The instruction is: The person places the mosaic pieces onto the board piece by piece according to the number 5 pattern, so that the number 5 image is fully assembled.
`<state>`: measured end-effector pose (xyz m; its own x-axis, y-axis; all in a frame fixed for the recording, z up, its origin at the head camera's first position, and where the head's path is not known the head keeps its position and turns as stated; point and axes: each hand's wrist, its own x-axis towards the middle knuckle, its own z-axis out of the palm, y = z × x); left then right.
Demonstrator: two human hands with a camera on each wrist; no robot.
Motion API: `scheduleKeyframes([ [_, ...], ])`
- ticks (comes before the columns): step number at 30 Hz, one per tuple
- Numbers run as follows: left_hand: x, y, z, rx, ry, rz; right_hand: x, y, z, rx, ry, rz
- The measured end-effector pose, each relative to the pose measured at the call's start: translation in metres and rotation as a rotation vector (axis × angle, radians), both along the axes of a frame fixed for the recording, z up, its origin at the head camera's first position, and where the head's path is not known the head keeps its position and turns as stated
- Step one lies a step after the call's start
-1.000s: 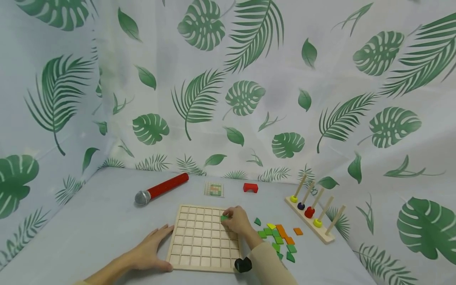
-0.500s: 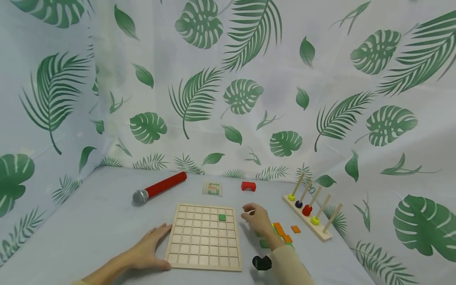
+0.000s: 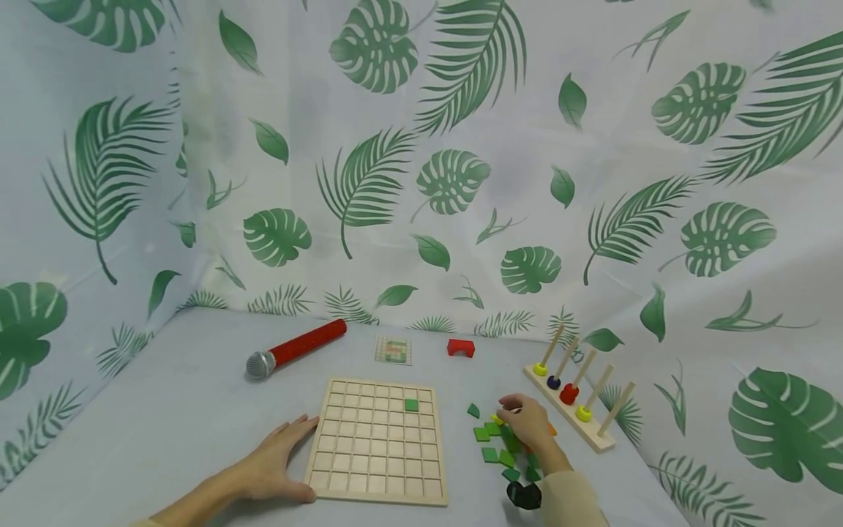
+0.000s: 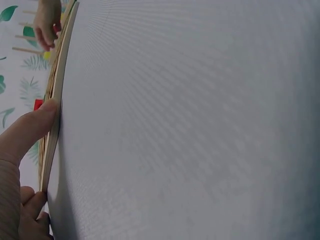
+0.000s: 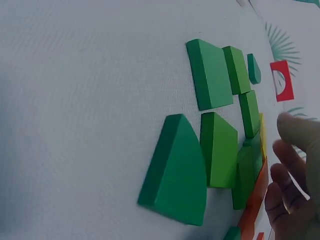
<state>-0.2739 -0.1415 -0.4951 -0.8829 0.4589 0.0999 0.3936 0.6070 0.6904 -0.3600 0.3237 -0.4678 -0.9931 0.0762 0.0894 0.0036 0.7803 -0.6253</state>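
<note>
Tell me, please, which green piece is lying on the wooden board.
The green square on the wooden board, near its far right corner; the other green pieces lie on the table.

1. We see a pale wooden grid board [image 3: 378, 446] lying flat, its left edge touched by the left hand [image 3: 273, 465].
2. One green square tile [image 3: 411, 405] sits in it, second row from the far side, second column from the right.
3. Right of it, we find loose green pieces [image 5: 217, 75], some straight-edged, some curved, beside orange pieces [image 5: 255, 200] and a yellow piece [image 5: 263, 132], near the right hand [image 3: 527, 419].
</note>
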Motion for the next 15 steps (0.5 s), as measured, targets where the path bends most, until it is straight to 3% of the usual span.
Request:
scheduleKeyframes([
  [8, 0.0, 0.001, 0.002, 0.0, 0.012, -0.005, 0.007, 0.005, 0.009, 0.106, -0.126, 0.096],
  [15, 0.002, 0.002, 0.002, 0.006, 0.004, 0.003, 0.009, 0.013, 0.004, 0.121, -0.146, 0.134],
])
